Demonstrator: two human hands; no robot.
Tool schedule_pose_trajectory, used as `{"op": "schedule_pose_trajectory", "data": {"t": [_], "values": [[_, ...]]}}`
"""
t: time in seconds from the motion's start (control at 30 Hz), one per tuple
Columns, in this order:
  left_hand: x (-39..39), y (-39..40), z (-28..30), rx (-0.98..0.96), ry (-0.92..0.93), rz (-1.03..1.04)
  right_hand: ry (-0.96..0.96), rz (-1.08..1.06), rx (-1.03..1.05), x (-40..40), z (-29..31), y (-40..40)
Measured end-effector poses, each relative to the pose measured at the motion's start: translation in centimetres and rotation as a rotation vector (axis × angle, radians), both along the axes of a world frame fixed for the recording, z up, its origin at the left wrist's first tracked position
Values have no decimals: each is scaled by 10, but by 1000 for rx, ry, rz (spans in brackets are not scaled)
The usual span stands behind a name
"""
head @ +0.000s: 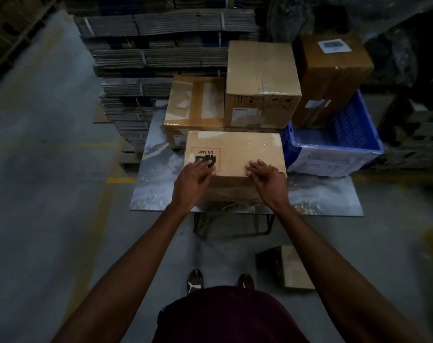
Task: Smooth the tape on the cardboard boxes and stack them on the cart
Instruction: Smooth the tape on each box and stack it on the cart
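A brown cardboard box [237, 151] with a "UN 3481" label lies on the marbled cart platform [158, 184] in front of me. My left hand [193, 183] rests on the box's near left top edge, fingers loosely bent over the label. My right hand [267, 180] rests on its near right top edge, fingers bent onto the top. Behind it stand a low taped box [195, 102] and a taller box [261, 80] wrapped in clear tape.
A blue plastic crate [346, 144] sits on the cart's right side, with another brown box [334, 70] behind it. Bundles of flat cardboard [156, 45] are stacked at the back. A small box [284, 267] lies on the floor by my right foot.
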State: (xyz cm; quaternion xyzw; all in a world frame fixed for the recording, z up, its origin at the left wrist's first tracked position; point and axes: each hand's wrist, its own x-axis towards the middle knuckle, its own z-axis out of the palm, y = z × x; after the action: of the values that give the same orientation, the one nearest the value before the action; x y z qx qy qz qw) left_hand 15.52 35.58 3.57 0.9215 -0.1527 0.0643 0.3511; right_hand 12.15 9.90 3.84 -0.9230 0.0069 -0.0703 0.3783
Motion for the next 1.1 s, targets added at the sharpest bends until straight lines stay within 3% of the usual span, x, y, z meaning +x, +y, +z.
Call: {"op": "schedule_pose_trajectory", "data": {"t": [0.1, 0.2, 0.47, 0.57, 0.6, 0.73, 0.87, 1.1], "values": [[6, -2, 6, -38, 60, -21, -9, 15, 26, 4, 3, -1], [10, 6, 13, 15, 2, -36, -12, -34, 68, 3, 7, -10], [-2, 13, -1, -320, 77, 111, -67, -133, 164, -10, -1, -16], [-1, 15, 1, -202, 46, 144, 4, -203, 120, -13, 2, -16], [-2, 16, -1, -193, 48, 186, 21, -257, 168, -15, 4, -17], [-8, 16, 1, -462, 142, 307, 39, -371, 397, -21, 9, -14], [-8, 13, -2, -488, 119, 356, 54, -426, 448, -21, 17, -9], [-8, 10, -2, -485, 84, 415, -116, -419, 436, -8, 58, 9]]}}
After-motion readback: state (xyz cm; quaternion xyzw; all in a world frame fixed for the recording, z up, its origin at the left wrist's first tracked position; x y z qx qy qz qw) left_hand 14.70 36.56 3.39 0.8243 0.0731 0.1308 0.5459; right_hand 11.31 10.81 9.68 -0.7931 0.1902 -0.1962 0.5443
